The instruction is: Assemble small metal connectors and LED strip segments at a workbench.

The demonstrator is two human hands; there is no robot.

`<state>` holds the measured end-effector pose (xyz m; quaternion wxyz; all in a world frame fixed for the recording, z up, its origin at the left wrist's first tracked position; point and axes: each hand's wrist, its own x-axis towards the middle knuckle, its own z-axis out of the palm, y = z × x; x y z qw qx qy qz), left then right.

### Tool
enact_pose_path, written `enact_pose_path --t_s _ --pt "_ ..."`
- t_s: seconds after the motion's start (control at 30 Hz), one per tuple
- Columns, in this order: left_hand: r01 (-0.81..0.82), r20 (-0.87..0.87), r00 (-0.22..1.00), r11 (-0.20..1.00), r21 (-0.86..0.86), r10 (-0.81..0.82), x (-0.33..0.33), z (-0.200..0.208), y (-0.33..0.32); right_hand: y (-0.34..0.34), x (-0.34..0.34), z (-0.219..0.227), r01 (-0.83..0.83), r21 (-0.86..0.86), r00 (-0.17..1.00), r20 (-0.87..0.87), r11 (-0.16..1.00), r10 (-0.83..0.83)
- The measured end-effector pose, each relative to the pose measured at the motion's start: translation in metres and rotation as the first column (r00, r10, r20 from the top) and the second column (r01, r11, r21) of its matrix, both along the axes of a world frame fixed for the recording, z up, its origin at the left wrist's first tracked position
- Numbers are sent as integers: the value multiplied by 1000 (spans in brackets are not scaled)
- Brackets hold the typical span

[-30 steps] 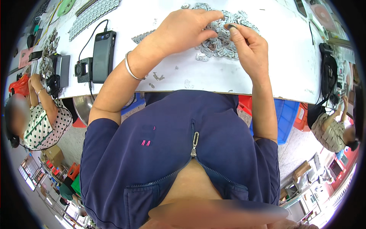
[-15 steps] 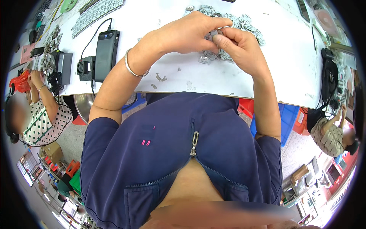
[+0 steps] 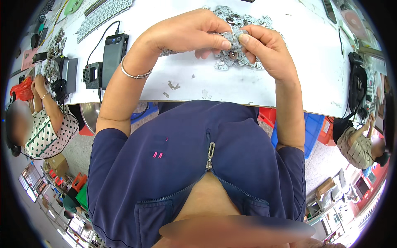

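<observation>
Above the white table, my left hand is closed, its thumb and fingers around a small grey metal part. Right beside it, the thumb and forefinger of my right hand pinch another small grey metal part. The two parts are close together; whether they touch, I cannot tell. Under and behind both hands spreads a loose pile of similar metal parts. More small grey pieces show below my left wrist, partly covered by it.
On the left stand a black power bank with a cable and a small black device. Farther back lie rows of grey parts. The table's near edge runs before my body. Co-workers sit at both sides, one near a red bag.
My left hand has shifted left and its fingers have drawn down around a part. My right hand has moved slightly right and down, so more of the pile shows between them.
</observation>
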<state>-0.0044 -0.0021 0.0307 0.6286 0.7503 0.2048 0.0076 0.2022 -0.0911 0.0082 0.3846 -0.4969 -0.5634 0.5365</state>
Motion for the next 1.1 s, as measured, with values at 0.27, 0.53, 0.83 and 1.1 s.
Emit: enact_pose_path --t_s 0.27,0.53,0.83,1.1 --pt "-383 259 922 772 508 287 0 -18 -4 8 -2 -7 132 -35 991 4 991 -132" --pt "-465 445 885 267 844 133 9 -38 -9 7 -10 -4 161 28 980 112 987 -163" --pt "-630 640 768 146 762 -25 14 -54 15 25 -14 -13 210 144 946 221 967 -238" --pt "-750 762 647 158 642 -25 15 -45 10 35 -25 -6 336 141 922 152 931 -356"
